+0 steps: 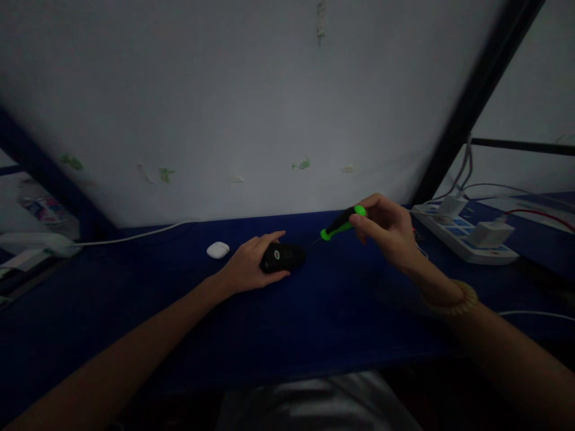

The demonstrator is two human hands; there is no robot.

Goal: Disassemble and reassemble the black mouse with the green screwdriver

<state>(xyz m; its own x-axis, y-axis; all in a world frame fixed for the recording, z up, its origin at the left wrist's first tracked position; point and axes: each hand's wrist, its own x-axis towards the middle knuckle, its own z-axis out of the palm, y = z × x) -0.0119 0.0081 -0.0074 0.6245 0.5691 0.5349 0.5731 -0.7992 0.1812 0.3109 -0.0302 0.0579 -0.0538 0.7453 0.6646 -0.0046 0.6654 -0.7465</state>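
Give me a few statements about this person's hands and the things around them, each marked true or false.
1. The right hand holds a green-and-black screwdriver. True.
2. The left hand is empty. False: it grips a black mouse-like device.
3. A white earbud case lies to the right of that device. False: it lies to the left.
4. A pale bracelet circles the right wrist. True.
5. The white power strip has nothing plugged in. False: it holds white adapters.

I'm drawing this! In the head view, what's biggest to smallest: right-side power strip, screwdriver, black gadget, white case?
Right-side power strip
Screwdriver and black gadget: too alike to rank; one's longer, one's wider
White case
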